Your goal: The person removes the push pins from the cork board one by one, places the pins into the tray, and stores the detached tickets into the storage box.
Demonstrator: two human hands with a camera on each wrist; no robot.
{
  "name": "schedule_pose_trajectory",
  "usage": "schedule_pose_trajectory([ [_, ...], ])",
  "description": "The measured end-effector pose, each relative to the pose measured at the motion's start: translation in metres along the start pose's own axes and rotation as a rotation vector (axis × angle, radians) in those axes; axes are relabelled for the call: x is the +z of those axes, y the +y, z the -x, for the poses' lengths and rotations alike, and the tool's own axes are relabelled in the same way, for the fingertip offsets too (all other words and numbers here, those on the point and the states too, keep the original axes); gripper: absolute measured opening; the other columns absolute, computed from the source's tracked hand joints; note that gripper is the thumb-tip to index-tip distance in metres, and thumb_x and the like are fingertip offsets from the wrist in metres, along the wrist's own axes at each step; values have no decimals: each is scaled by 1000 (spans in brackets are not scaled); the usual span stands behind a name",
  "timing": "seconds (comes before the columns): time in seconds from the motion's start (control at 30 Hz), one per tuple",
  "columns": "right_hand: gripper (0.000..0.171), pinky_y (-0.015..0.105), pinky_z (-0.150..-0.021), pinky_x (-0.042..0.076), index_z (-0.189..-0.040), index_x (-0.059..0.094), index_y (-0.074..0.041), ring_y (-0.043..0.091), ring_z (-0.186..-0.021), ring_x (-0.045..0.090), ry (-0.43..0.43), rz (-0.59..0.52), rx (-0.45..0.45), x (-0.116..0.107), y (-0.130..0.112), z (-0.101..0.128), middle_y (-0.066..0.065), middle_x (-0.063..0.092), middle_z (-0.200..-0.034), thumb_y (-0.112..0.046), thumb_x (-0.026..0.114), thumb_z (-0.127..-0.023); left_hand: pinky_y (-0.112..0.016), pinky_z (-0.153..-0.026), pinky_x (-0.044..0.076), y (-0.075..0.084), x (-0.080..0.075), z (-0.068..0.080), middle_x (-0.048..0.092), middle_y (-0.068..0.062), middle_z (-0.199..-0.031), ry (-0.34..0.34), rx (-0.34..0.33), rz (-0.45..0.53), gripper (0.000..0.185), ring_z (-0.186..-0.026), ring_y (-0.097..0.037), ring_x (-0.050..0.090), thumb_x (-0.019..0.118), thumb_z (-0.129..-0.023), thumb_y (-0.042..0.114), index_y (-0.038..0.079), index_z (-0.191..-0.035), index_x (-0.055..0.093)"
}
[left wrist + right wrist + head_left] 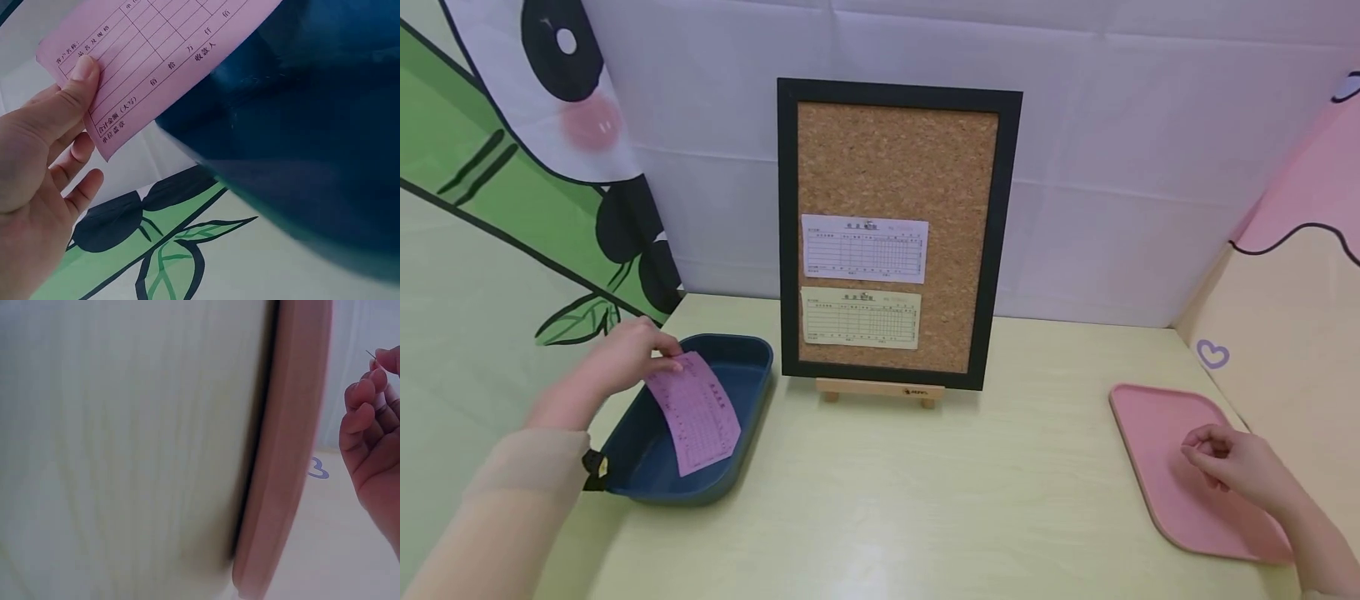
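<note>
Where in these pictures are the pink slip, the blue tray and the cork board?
pink slip (700,417), head view, middle of the sheet
blue tray (752,354), head view, far right rim
cork board (895,158), head view, bare cork above the pinned forms

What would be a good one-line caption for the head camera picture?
Left hand lifts a pink receipt slip from a blue tray beside a cork board; right hand hovers over a pink tray.

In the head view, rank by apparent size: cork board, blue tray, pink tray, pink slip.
1. Black-framed cork board.
2. Dark blue plastic tray and flat pink tray: look alike, so unranked.
3. Pink paper slip, smallest.
</note>
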State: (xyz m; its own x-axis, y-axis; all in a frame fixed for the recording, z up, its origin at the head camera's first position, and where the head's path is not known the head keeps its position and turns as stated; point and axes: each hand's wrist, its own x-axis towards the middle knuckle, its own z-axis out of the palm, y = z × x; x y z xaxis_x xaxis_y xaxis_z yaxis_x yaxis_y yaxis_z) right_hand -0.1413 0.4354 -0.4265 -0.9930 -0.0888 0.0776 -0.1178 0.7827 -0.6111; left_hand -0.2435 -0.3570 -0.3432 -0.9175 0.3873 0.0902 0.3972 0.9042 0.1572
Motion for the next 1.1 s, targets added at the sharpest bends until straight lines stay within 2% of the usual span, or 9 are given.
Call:
schedule_pose_trajectory([
  [0.3, 17, 25, -46, 43, -97, 61, 4, 7, -48, 48, -100, 25, 12, 0, 10, -10, -3, 55, -62, -11, 63, -89, -31, -63, 35, -2, 16, -16, 56, 4, -74, -27, 58, -24, 8, -74, -17, 45, 78, -76, 13, 18, -77, 72],
  [0.47, 12, 24, -46, 42, -94, 61, 3, 3, -49, 47, -151, -10, -28, 2, 17, -13, -7, 54, -63, -7, 64, -87, -30, -61, 38, 0, 27, -23, 56, 6, -71, -2, 126, -45, 9, -73, -15, 46, 79, -73, 13, 19, -74, 72],
  [0.77, 15, 24, -48, 44, -93, 58, 6, 2, -52, 49, -296, -87, -60, 3, 26, -20, -7, 55, -65, -8, 59, -91, -29, -62, 38, 0, 44, -36, 59, 10, -72, -56, 201, -41, 10, -71, -12, 44, 80, -73, 16, 20, -74, 70],
  [1.1, 15, 23, -43, 41, -92, 59, 4, 1, -48, 46, -343, -103, -46, 3, 33, -25, -9, 52, -62, -11, 58, -93, -29, -62, 39, -1, 61, -41, 60, 10, -71, -86, 256, -83, 11, -68, -10, 44, 79, -73, 11, 17, -72, 69],
])
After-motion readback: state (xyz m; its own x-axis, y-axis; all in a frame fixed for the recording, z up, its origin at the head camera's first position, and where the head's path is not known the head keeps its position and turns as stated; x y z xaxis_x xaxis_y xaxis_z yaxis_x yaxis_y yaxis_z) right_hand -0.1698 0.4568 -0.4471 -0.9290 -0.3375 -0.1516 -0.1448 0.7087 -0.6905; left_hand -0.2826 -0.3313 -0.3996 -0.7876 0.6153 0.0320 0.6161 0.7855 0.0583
